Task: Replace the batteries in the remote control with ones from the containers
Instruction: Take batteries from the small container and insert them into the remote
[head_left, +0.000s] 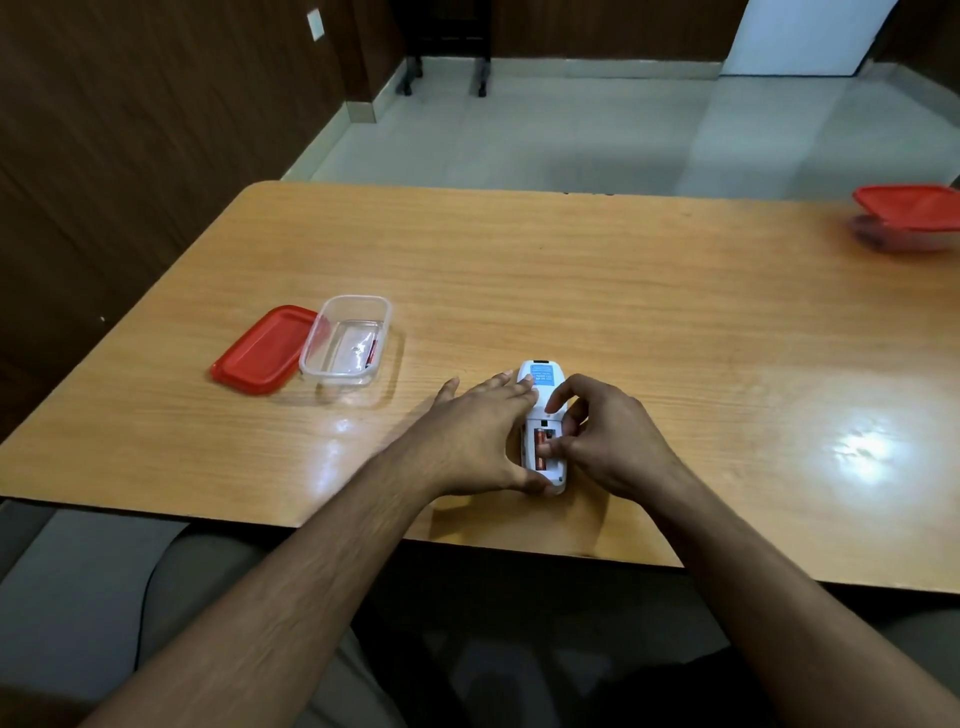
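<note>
Red lid (262, 349) and clear container (347, 340) sit far left on the desk (623, 291). My left hand (475, 441) clamps the light, slick remote (542, 415) by its edges, mid-desk. My right hand (605, 436) has its fingers (551, 447) pinching a small battery (542, 448) in the bay; best gripped at its ends.

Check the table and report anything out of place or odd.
Nothing stands out. The remote lies face down with its battery bay open; the open container sits beside its red lid, as the task expects.
</note>
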